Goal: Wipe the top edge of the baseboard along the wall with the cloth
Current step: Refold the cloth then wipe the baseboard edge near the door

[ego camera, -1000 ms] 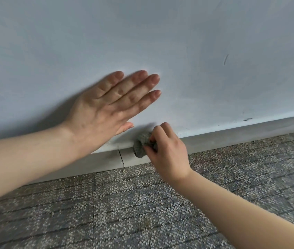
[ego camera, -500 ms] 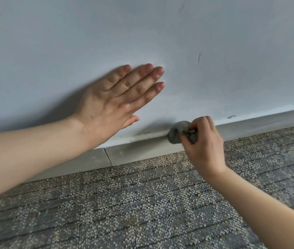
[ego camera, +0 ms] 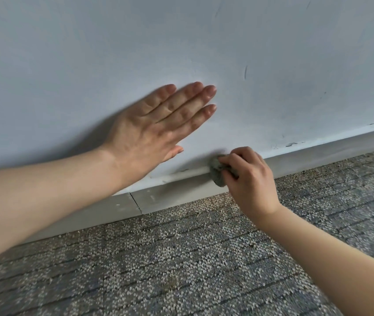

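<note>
A pale grey baseboard [ego camera: 176,195] runs along the foot of the wall, rising toward the right, with a joint line left of centre. My right hand [ego camera: 247,176] grips a bunched grey cloth [ego camera: 216,171] and holds it against the baseboard's top edge. Most of the cloth is hidden under my fingers. My left hand [ego camera: 156,131] lies flat on the wall just above the baseboard, fingers straight and together, to the left of the cloth.
The light blue-grey wall [ego camera: 272,53] carries a few dark scuffs, one near the baseboard at the right [ego camera: 292,144]. Speckled grey carpet [ego camera: 158,270] covers the floor below the baseboard.
My right hand with the cloth slid right along the baseboard's top edge, away from the joint line. The view shifted right; my left hand stays flat on the wall.
</note>
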